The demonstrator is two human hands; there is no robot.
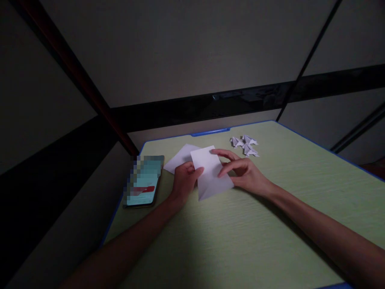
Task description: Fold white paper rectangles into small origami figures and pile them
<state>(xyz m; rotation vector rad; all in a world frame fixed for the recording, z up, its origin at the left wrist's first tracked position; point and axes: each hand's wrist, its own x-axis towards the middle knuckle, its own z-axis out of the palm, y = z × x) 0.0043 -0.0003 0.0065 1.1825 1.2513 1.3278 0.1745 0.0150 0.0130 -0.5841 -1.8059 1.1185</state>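
Note:
A white sheet of paper [210,166], creased near its lower end, is held up over the table between both hands. My left hand [185,180] pinches its left edge, with the thumb on the front face. At the right edge, my right hand [242,172] has its fingers curved over the front face and its thumb low near the corner, gripping the sheet. Behind the left hand lies another piece of white paper [180,157], partly covered. Several small folded paper figures [245,145] sit close together beyond the right hand.
A smartphone [144,180] with a lit, partly pixelated screen lies at the table's left side. The pale green table [300,192] has a blue rim and a blue handle-like strip [210,132] at its far edge. A panelled wall [195,52] stands directly behind it.

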